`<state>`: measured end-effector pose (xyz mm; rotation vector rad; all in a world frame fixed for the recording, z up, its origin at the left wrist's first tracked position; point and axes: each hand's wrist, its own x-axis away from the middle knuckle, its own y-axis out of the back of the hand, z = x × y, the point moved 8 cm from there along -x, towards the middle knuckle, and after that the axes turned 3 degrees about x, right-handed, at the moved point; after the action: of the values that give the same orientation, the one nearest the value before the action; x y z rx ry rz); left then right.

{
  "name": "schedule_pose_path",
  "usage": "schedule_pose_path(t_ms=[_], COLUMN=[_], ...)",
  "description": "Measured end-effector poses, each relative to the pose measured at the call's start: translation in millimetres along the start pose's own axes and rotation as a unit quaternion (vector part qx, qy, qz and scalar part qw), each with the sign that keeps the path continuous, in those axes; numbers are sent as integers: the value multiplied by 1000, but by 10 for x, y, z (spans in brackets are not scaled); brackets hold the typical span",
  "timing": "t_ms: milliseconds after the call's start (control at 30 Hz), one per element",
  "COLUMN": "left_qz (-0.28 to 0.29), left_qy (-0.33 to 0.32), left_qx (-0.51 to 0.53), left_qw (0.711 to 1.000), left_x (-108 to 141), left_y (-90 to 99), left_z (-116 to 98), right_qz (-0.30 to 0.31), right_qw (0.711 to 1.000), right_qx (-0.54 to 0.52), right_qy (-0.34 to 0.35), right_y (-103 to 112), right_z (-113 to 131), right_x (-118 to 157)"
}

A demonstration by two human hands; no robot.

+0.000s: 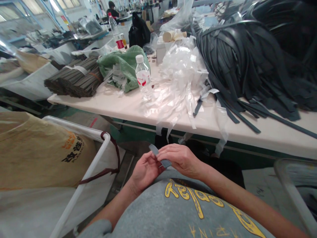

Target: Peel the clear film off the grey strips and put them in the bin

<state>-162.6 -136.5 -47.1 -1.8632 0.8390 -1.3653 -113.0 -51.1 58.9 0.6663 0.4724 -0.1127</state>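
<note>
Close to my body, below the table's front edge, my two hands meet on a short grey strip [165,163]. My left hand [146,171] is palm up with its fingers curled against the strip's left side. From above, my right hand [180,158] pinches the strip between thumb and fingers. One end of the strip sticks out past the fingertips at upper left, the other below them; its middle is hidden. On the table ahead lie translucent plastic strips [182,84], some hanging over the edge, and a large heap of dark grey straps [230,62].
A clear bottle [144,79] with a white cap stands on the table [119,105]. Left of it are a green bag [133,59] and bundled dark strips [74,77]. A white-framed cart [99,132] holding a tan sack [42,152] stands at my left. A person [112,10] sits far back.
</note>
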Motion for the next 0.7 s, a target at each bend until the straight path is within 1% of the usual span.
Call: schedule_pose_path(t_ms=[33, 67, 100, 167, 200, 233, 267, 300, 367, 400, 467, 500, 567, 633, 700], left_qz=[2, -12, -47, -147, -193, -226, -246, -252, -249, -243, -218, -201, -157, -111, -67], left_qy=[13, 7, -20, -117, -168, -211, -248, -278, -323, -342, -373, -386, -400, -383, -337], left_qx=[16, 29, 40, 53, 55, 54, 51, 46, 32, 14, -61, -114, -225, -309, -375], left_qw=[1000, 999, 998, 981, 965, 949, 936, 926, 912, 908, 900, 893, 874, 863, 861], left_x=[-26, -70, -125, -210, -223, -221, -208, -187, -115, -69, 23, 66, 134, 157, 135], left_y=[22, 83, 195, 494, 636, 745, 820, 856, 849, 811, 664, 566, 360, 198, 77], left_z=[-32, -111, -243, -608, -802, -979, -1133, -1255, -1390, -1406, -1368, -1322, -1188, -1015, -827], right_qz=[14, 33, 54, 84, 88, 87, 84, 80, 81, 81, 68, 45, -31, -115, -164], right_qw=[999, 998, 994, 981, 973, 962, 952, 942, 928, 926, 926, 926, 925, 923, 925], right_qx=[-25, -48, -74, -130, -156, -179, -197, -210, -232, -243, -272, -285, -298, -291, -276], right_qy=[-16, -36, -60, -115, -148, -184, -220, -249, -279, -276, -254, -245, -235, -225, -206], right_y=[36, 75, 117, 203, 245, 280, 305, 323, 336, 346, 402, 462, 640, 846, 1011], right_z=[32, 64, 88, 100, 78, 39, -8, -51, -86, -74, -32, -28, -68, -141, -197], right_x=[15, 39, 76, 188, 259, 338, 418, 493, 599, 621, 610, 587, 517, 430, 318])
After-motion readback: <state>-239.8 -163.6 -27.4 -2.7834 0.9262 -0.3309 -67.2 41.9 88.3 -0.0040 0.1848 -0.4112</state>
